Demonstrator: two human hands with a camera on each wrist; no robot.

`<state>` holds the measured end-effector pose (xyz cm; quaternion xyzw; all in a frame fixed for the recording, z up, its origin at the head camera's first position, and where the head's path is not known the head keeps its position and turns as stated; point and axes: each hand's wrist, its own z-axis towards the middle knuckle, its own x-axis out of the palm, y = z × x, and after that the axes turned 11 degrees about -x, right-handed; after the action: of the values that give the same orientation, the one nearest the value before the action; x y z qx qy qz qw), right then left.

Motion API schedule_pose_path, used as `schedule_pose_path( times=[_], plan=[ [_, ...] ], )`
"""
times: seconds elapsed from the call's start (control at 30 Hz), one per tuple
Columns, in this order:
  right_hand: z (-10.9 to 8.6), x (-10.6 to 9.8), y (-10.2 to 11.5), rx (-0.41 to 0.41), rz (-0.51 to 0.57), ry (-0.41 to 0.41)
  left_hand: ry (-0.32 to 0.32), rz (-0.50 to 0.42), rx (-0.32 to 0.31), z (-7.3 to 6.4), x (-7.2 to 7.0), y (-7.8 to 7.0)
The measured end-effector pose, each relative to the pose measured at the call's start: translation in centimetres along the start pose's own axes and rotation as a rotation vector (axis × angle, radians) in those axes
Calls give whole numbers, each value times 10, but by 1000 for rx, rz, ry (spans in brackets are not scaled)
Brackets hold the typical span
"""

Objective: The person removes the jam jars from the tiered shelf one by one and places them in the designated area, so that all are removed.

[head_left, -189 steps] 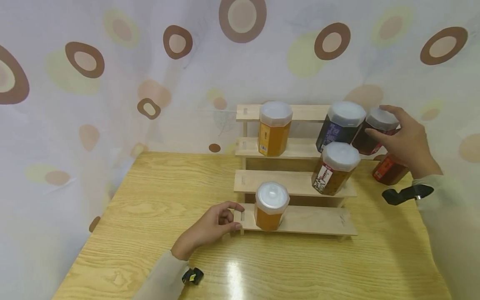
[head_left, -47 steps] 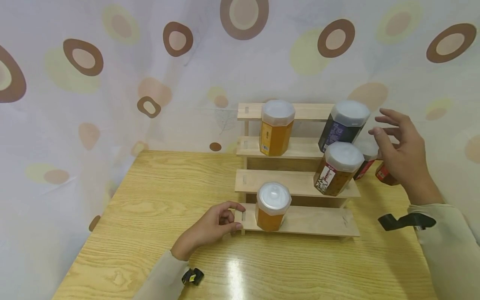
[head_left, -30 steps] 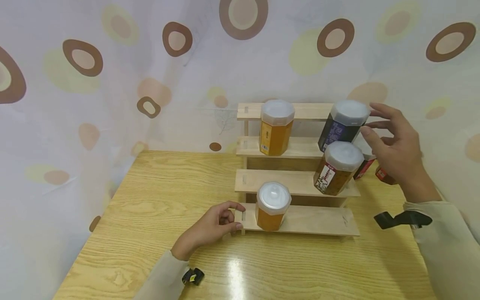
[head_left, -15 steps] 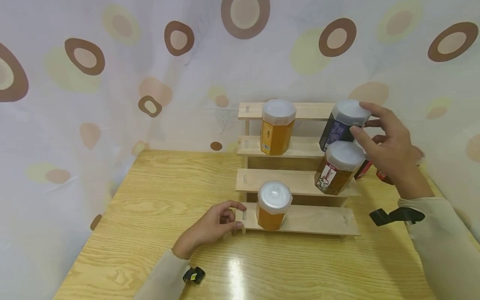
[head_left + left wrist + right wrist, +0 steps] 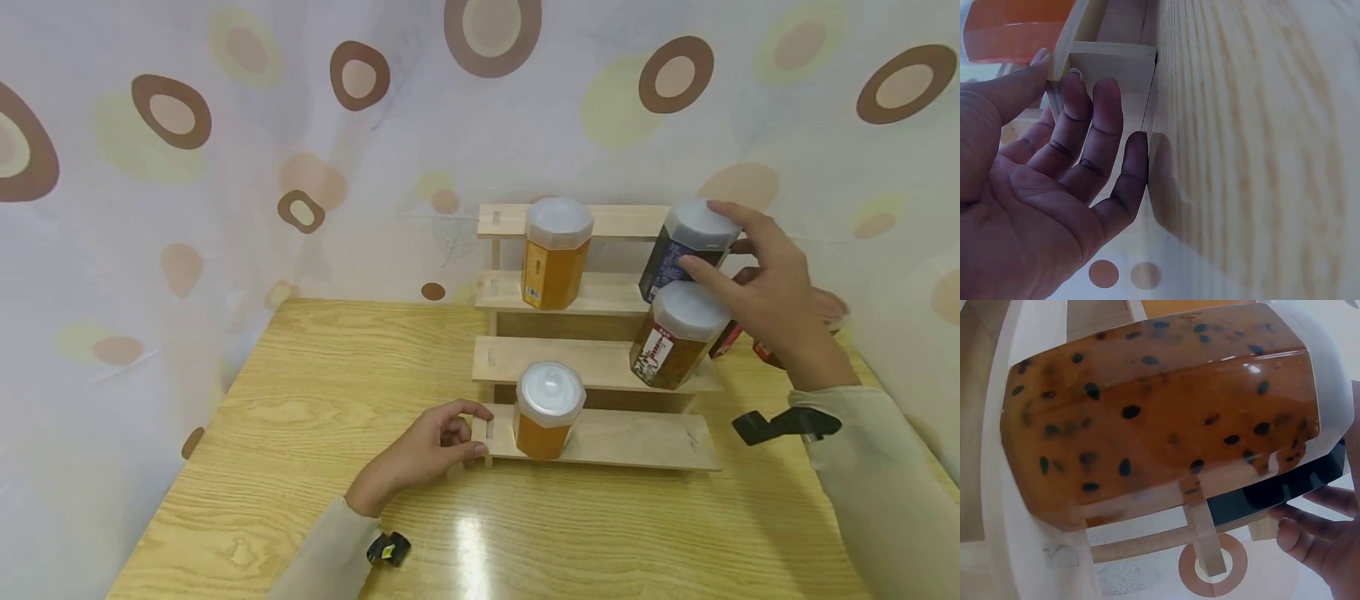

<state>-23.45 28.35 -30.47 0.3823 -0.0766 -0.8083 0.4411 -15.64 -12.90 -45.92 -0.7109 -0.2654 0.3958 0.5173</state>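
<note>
My left hand (image 5: 423, 450) pinches the left end of the lowest step of a four-step wooden rack (image 5: 637, 437); the left wrist view shows thumb and index finger (image 5: 1074, 103) at that step's end. My right hand (image 5: 776, 292) grips a dark jar with a purple label (image 5: 675, 265) near its white lid, thumb in front, index finger over the lid's edge. That jar stands on the second step from the top. Just in front, one step lower, is a brown jar with a white label (image 5: 663, 354); dark seeds fill it in the right wrist view.
An orange jar (image 5: 551, 271) stands left on the second step from the top, another orange jar (image 5: 542, 437) on the lowest step. Right of the rack, two red-labelled jars, one dark (image 5: 724, 340), one reddish (image 5: 768, 355), are partly hidden by my right hand. A patterned cloth (image 5: 405, 150) hangs behind.
Earlier my right hand held a dark jar with a red label; it let go of it lower, right of the rack. Then the hand moved left onto the purple-labelled jar. My left hand stayed put.
</note>
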Motion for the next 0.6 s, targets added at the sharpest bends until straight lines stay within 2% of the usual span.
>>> schedule_pose_path(
  times=[0.07, 0.33, 0.6],
  plan=[
    [2, 0, 0, 23, -1, 17, -1, -3, -2, 0, 0, 1],
    [11, -4, -1, -22, -40, 82, -6, -3, -15, 1, 0, 0],
    [16, -8, 1, 52, -50, 155, -4, -2, -14, 0, 0, -1]
  ],
)
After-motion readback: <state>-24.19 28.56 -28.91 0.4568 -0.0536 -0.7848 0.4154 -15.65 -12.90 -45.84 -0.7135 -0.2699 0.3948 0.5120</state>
